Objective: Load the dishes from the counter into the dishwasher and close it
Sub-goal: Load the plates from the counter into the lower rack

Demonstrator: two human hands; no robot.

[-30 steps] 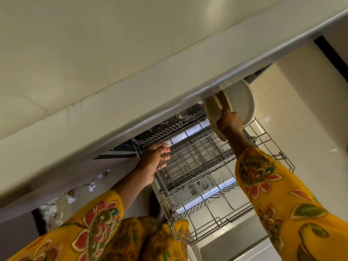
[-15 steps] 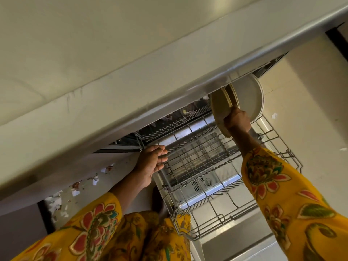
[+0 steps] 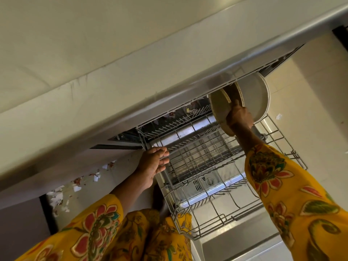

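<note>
Sleeves (image 3: 293, 200) in a yellow floral print frame the view nearest the camera, one on each arm reaching toward the pulled-out lower rack (image 3: 222, 202) of the dishwasher. That rack sits over the open door (image 3: 241, 247), and the near half of it is bare wire. At the rack's left rim the left hand (image 3: 153, 164) rests with fingers loosely spread, holding nothing, seemingly steadying the frame. Beyond the rack's middle, at its far right corner, the right hand (image 3: 239, 116) is closed around the lower edges of two plates (image 3: 252, 98), holding them on edge just under the overhanging worktop (image 3: 131, 87). A further rack (image 3: 178, 119) shows deeper in the machine, behind the lower one.

Risk, as I judge it, lies in the single pinch carrying both plates: they could slip apart, or knock the worktop edge above, since clearance there looks tight. Seating them between tines one-handed could also let one topple sideways.
</note>
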